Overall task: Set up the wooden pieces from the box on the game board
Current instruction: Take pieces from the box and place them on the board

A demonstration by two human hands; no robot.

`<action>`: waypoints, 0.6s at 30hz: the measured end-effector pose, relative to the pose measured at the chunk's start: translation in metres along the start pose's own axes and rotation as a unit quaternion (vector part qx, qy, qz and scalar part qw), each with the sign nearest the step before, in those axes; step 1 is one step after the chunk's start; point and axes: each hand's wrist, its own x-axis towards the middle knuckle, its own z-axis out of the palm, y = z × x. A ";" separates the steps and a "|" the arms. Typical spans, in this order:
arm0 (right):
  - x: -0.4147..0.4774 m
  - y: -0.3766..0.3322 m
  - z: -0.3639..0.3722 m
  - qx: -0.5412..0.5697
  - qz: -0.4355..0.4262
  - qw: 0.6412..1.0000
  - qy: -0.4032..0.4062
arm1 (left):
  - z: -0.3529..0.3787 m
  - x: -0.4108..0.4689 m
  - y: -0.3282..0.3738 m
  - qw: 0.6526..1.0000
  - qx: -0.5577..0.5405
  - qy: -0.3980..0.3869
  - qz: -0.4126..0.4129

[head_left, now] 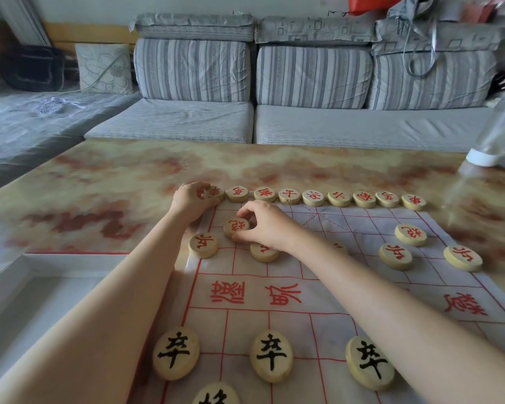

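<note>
A white game board (327, 290) with red grid lines lies on the marble table. Round wooden pieces with red characters form a row (315, 197) along its far edge. My left hand (190, 199) grips the leftmost piece of that row (215, 192) at the board's far left corner. My right hand (267, 224) pinches a red-marked piece (236, 226) one row nearer, left of centre. More red pieces (395, 256) sit on the board's right and left (203, 244). Black-marked pieces (271, 355) stand in a near row.
A white box (27, 275) sits at the table's left, beside the board. A clear plastic bottle (496, 141) lies at the far right of the table. A grey striped sofa (254, 83) runs behind the table (114, 185).
</note>
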 end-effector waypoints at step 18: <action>0.027 0.040 -0.050 -0.004 0.050 0.995 0.088 | 0.003 0.003 0.044 0.988 0.087 -0.026 0.123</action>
